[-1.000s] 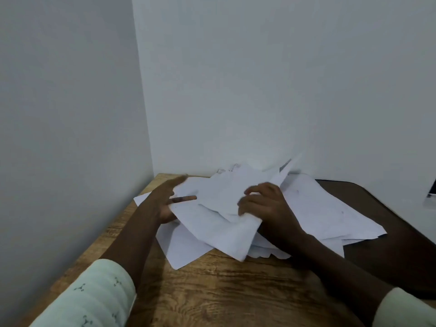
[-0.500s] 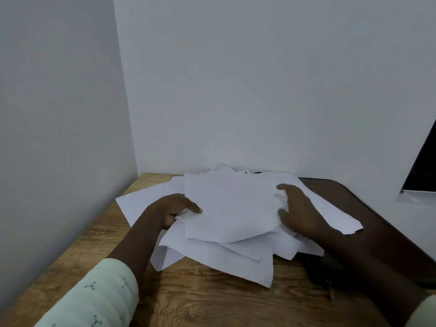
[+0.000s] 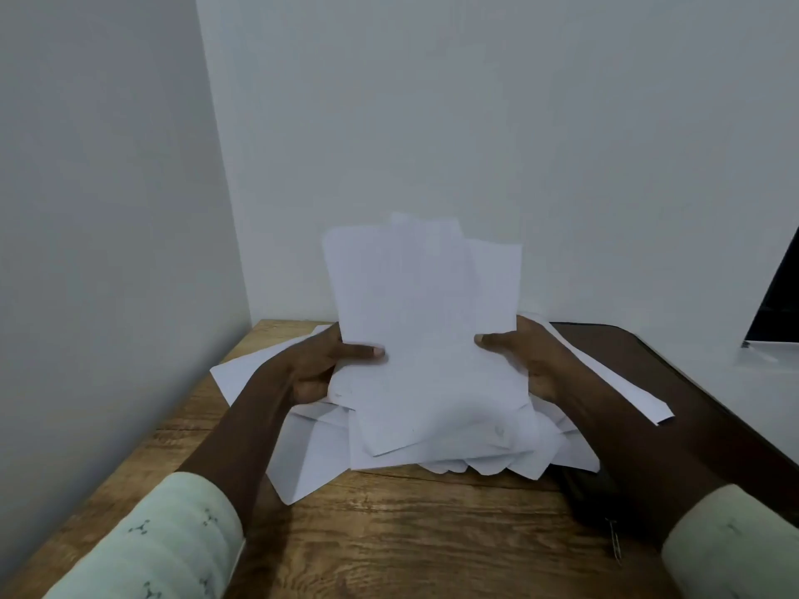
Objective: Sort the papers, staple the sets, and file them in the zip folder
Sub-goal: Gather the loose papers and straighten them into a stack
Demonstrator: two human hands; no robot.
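L hand (image 3: 320, 365) and R hand (image 3: 532, 356) are each clamped on a side edge of the bundle of white paper sheets (image 3: 423, 322), thumbs flat on its near face. We see the bundle held over the loose heap of white sheets (image 3: 311, 460) on the brown wood-grain table (image 3: 389, 533). Risk, our judgement: top edges are staggered and the grip sits low, so inner sheets may slide out. The sagging bottom end meets the heap and may pick up strays. Long axis approx. upright, top edge up by the pale grey far wall (image 3: 475, 123), broad face toward us.

Matt white paper sheets (image 3: 426, 322); grained wood table (image 3: 389, 533).
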